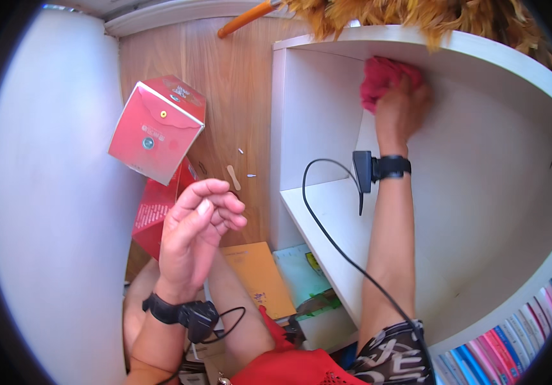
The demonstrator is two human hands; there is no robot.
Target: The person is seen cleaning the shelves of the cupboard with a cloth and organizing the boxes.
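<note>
Deep in the white shelf compartment (468,192), my right hand (403,106) presses a crumpled pink cloth (384,79) against the surface near the upper inner corner. Its outline is blurred. My left hand (204,231) hovers palm up over my lap, fingers loosely curled and apart, with nothing in it. Behind it, a red box (158,211) bearing print is partly hidden. A second red box (160,130) with a yellow button and a scalloped flap rests on top, tilted.
Brown and yellow feathers of a duster (391,19) with an orange handle (244,19) lie over the unit's top. On the wood floor (237,86) is a small wooden stick (233,177). An orange envelope (259,279) sits beside my leg. Books (502,341) line the lower right. A black cable (338,250) trails from my right wrist.
</note>
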